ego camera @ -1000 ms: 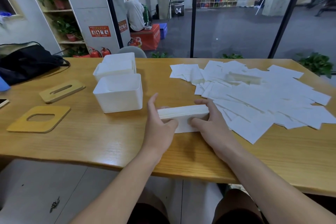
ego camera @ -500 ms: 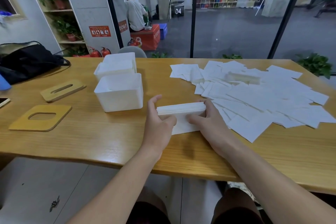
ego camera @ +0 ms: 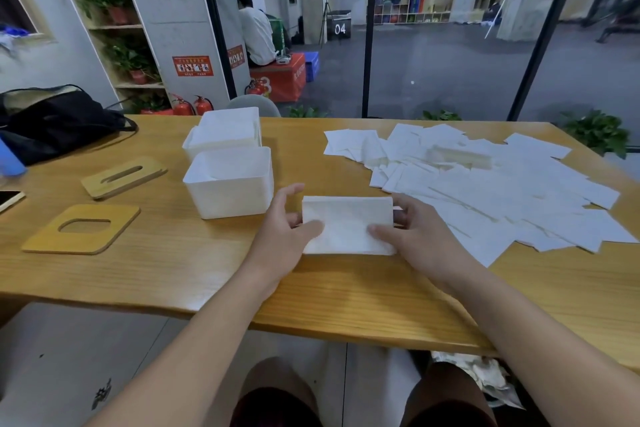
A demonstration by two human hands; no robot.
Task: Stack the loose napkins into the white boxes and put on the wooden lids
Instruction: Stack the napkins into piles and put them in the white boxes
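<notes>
A squared-up stack of white napkins (ego camera: 346, 222) sits at the table's front middle, tilted so its broad face shows. My left hand (ego camera: 282, 236) grips its left end, thumb on the front face. My right hand (ego camera: 412, 236) grips its right end the same way. Just left of the stack stands a white box (ego camera: 230, 194), with only a thin layer of napkins inside as far as I can see. Behind it a second white box (ego camera: 223, 133) is full of napkins. Many loose napkins (ego camera: 485, 184) cover the right half of the table.
Two wooden lids lie at the left: one with a narrow slot (ego camera: 124, 177), one with an oval hole (ego camera: 83, 229). A black bag (ego camera: 55, 121) sits at the far left, a phone (ego camera: 8, 199) at the left edge. Glass wall behind the table (ego camera: 173, 270).
Both hands have turned the napkin stack from lying edge-on to showing its broad face, and shifted it slightly left toward the near box.
</notes>
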